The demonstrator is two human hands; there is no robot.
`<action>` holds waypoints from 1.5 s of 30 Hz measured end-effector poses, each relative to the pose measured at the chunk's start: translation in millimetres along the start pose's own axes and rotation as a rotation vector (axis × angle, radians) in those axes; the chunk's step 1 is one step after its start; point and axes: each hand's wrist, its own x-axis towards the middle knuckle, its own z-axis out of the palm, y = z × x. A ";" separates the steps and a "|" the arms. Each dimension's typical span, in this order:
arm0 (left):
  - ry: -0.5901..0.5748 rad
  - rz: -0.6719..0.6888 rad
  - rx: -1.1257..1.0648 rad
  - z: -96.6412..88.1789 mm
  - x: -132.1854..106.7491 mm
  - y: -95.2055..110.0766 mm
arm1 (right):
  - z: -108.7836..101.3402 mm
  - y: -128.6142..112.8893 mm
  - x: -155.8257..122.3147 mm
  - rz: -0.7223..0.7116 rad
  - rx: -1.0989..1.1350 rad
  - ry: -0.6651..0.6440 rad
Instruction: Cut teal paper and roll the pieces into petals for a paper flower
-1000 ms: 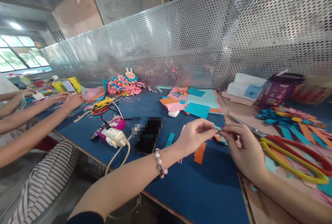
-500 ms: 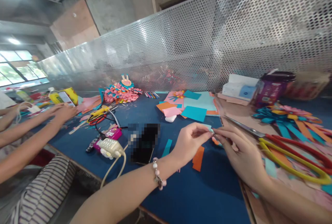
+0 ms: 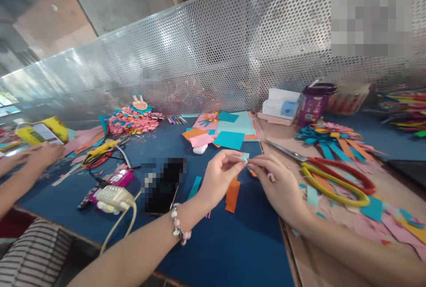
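Note:
My left hand (image 3: 218, 176) and my right hand (image 3: 279, 185) meet over the blue table (image 3: 233, 242), and both pinch one small light-teal paper piece (image 3: 245, 157) between thumb and fingertips. My left wrist wears a bead bracelet (image 3: 179, 229). Orange paper strips (image 3: 232, 194) and a teal strip (image 3: 195, 187) lie on the table just under my hands. Large scissors (image 3: 333, 178) with red and yellow handles rest right of my right hand.
Teal, pink and orange sheets (image 3: 229, 131) lie behind my hands, a paper flower (image 3: 135, 116) farther left, a ribbon flower (image 3: 329, 138) right. A power strip (image 3: 113, 196), a glue gun (image 3: 100, 149) and a blurred dark object sit left. Another person's hand (image 3: 41, 156) works at far left. A perforated metal screen (image 3: 233, 47) backs the table.
The view has swung to the right, so everything sits farther left in frame. My two hands keep pinching the same small paper piece, fingers shifting slightly on it.

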 end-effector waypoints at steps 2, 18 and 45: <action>-0.012 0.000 0.021 -0.2 0.3 0.5 | -0.1 -0.4 -0.1 0.009 0.012 -0.015; 0.029 -0.042 0.059 -4.3 1.4 0.2 | 0.5 -1.5 0.3 0.074 0.070 -0.059; 0.039 -0.097 0.031 -3.3 0.3 4.2 | -2.0 -4.3 2.3 0.138 0.122 -0.139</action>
